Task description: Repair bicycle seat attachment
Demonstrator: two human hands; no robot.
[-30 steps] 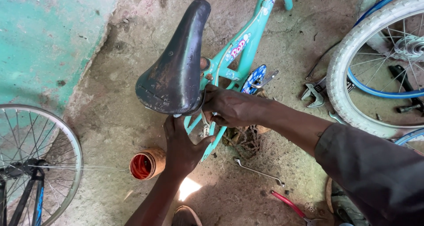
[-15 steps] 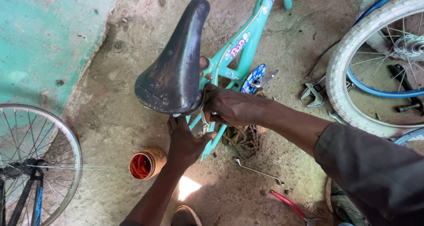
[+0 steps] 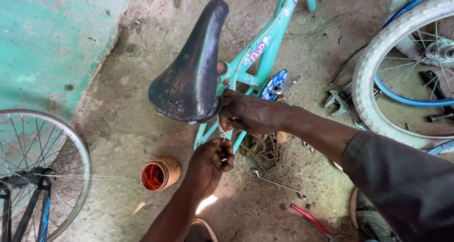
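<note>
Low in the frame's middle, the left hand [image 3: 210,162] curls shut around a small metal part [image 3: 222,132] under the black saddle [image 3: 191,74]. Just above, the right hand [image 3: 248,113] clasps the turquoise bicycle frame [image 3: 265,48] beneath the saddle, at centre.

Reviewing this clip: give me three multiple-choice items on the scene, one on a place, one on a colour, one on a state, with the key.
1. Where does the jar lie?
A. on the saddle
B. on the floor left of the left hand
C. inside the white tyre

2. What colour is the frame?
A. turquoise
B. black
C. yellow

3. What is the right hand doing?
A. resting flat on the floor
B. holding the red-handled pliers
C. gripping under the back of the saddle

Key: 1 B, the jar lies on its side on the concrete floor beside the left hand. 2 A, the tubes are turquoise. 3 C, its fingers close just below the saddle.
</note>
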